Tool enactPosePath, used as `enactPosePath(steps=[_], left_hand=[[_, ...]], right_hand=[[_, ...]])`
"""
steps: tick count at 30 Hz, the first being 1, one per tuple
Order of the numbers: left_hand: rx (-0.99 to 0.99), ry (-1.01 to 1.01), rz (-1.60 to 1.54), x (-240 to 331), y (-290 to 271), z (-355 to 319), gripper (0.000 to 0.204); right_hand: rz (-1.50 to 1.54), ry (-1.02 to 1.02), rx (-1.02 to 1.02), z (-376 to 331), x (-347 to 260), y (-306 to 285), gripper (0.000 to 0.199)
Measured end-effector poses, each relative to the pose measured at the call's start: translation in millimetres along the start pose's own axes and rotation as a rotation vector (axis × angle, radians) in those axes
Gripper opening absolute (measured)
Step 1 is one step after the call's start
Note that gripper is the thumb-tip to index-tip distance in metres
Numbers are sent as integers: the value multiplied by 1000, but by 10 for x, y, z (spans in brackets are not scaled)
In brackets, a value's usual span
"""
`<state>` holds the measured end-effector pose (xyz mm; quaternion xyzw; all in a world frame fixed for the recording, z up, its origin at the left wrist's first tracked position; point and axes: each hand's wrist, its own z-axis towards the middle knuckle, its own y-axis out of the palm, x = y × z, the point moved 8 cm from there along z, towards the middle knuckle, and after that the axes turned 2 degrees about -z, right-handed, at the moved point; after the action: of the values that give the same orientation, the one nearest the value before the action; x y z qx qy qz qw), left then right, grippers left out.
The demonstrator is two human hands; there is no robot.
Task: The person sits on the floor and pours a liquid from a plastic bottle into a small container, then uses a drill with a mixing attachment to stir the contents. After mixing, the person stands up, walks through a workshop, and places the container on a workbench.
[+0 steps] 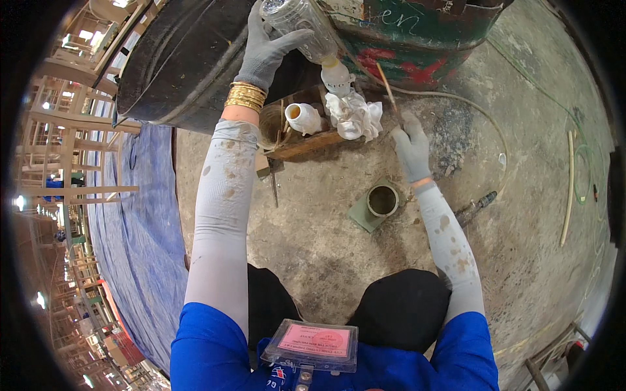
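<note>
My left hand (pixel 270 49), in a grey glove, grips a clear plastic bottle (pixel 301 26) near the top of the view. The bottle is tilted with its neck down, at the mouth of a small white bottle (pixel 336 79) with yellow at its top. Crumpled white plastic or cloth (pixel 352 116) lies just below that. Another white container (pixel 304 119), its open mouth yellow-orange inside, leans to the left. In my gloved right hand (pixel 412 151) is a thin stick (pixel 387 85), pale at its upper end and darker near the fingers.
A wooden tray (pixel 306 144) holds the white containers. Behind stand a black drum (pixel 176 65) and a green drum (pixel 417 39). An open round can (pixel 382 200) is on the concrete floor before me. A hose (pixel 482 107) curves to the right; a blue tarp (pixel 140 228) spreads left.
</note>
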<state>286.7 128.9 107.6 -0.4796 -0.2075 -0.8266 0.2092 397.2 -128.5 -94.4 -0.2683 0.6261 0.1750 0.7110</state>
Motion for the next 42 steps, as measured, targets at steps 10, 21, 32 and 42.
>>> enactPosePath(steps=[10, 21, 32, 42], left_hand=[[19, 9, 108, 49, 173, -53, 82], [164, 0, 101, -82, 83, -40, 70], [186, -63, 459, -166, -40, -31, 61], [42, -123, 96, -265, 115, 167, 66]], right_hand=[[90, 49, -17, 327, 277, 641, 37], [149, -118, 109, 561, -228, 630, 33], [-171, -146, 133, 804, -589, 925, 45], [-27, 6, 96, 559, -290, 682, 41]])
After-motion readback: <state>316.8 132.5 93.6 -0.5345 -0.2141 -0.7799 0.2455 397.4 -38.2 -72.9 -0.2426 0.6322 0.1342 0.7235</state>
